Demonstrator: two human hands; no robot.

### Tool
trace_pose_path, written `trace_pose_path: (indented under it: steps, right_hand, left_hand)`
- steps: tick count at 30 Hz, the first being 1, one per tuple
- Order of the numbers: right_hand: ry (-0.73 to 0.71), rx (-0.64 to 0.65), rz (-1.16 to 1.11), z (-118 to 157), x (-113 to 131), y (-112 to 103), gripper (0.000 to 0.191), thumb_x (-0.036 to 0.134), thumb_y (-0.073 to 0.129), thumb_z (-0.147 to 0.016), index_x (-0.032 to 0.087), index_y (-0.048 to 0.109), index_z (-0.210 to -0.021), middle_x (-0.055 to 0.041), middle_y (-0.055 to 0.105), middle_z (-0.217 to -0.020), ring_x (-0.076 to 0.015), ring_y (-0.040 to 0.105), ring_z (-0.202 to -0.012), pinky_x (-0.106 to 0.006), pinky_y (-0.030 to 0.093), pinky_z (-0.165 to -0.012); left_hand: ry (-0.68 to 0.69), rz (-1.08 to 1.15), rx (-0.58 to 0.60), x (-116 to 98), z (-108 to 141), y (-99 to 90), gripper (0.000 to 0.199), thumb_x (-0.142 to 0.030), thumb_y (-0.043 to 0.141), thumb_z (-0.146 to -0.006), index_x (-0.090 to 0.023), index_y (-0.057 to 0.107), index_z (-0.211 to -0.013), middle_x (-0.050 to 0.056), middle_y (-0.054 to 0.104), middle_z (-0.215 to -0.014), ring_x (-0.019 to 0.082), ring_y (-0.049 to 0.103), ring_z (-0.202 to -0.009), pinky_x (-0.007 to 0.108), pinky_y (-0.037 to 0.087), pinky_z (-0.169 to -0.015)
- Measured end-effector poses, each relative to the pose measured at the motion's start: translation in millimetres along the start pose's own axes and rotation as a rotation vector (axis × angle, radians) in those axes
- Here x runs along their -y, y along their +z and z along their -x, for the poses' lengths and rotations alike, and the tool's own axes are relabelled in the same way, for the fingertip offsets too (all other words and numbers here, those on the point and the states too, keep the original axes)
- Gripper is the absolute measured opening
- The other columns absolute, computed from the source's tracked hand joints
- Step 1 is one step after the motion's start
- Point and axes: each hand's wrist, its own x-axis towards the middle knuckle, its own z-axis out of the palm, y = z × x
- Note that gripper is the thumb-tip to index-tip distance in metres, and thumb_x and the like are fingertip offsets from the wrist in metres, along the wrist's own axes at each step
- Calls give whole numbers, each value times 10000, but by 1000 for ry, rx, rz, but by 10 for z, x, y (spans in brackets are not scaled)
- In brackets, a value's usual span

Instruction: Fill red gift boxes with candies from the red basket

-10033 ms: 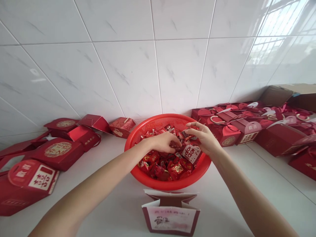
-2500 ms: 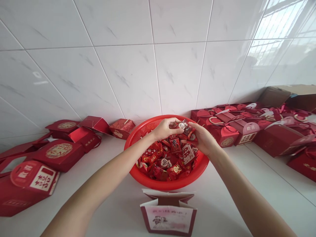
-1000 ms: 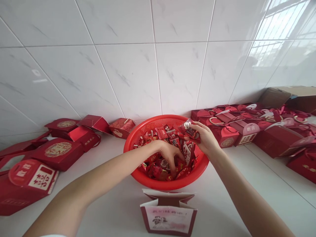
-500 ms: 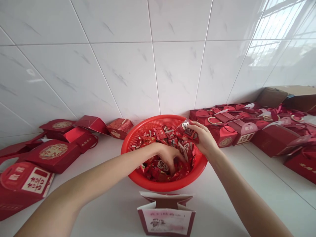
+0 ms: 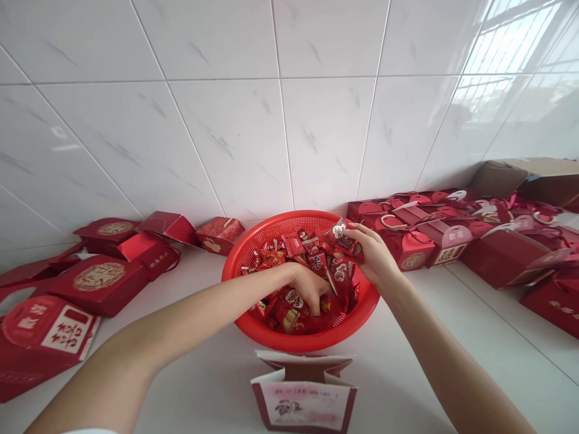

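Note:
A red plastic basket [image 5: 307, 342] full of wrapped candies [image 5: 293, 243] stands before me. My left hand [image 5: 312, 286] is down among the candies in the middle of the basket, fingers curled downward. The thumb shows, but the other fingertips are hidden by wrappers, so what they grasp does not show. Above the basket's right rim, my right hand [image 5: 373, 250] is closed on wrapped candies [image 5: 346, 241] in clear and red wrappers. In front of the basket stands a paper gift box [image 5: 305, 407], its top open and its printed white face toward me.
Several red gift boxes [image 5: 97, 277] lie to the left. A smaller red box [image 5: 219, 234] sits by the wall left of the basket. Many more red boxes [image 5: 502, 253] crowd the right side, with a cardboard carton [image 5: 538, 172] behind them. A tiled wall [image 5: 226, 138] closes off the back.
My left hand has dug a little deeper, and the candies around it have shifted, with a yellowish piece now showing near the thumb. My right hand stays almost still with its candies.

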Motion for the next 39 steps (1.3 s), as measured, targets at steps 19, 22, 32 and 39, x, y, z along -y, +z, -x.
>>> trace_pose_path:
  steps: [19,22,32,39]
  right_hand:
    - [-24,-9,32,14,18,8,219,250,797,-615,211,653,-776,3,678,-748,-193,657,-769,-314,634,-571]
    - [-23,-17,33,14,15,7,212,239,789,-620,209,656,-783,-3,681,-755,-191,648,-770,-311,631,-562]
    - [-28,-1,42,7,16,2,203,257,788,-597,217,659,-748,8,675,-744,-187,642,-753,-308,624,-567]
    - [-31,4,53,7,15,7,215,266,794,-603,222,658,-764,10,675,-742,-196,662,-756,-318,622,-581]
  left_hand:
    - [-87,101,-778,-61,716,-407,486,-299,898,-512,-198,710,-949,-10,727,-942,221,664,-939,290,498,-799]
    - [-95,70,-799,-5,676,-421,526,-348,892,-538,-177,706,-999,-10,697,-846,182,633,-775,266,461,-662]
    - [-101,38,-789,84,691,-458,453,-317,804,-678,-186,725,-1104,-20,637,-819,148,554,-768,261,414,-722]
    - [-148,-4,-776,130,685,-474,483,-269,755,-679,-203,732,-1157,-25,614,-805,148,513,-733,255,388,-687]
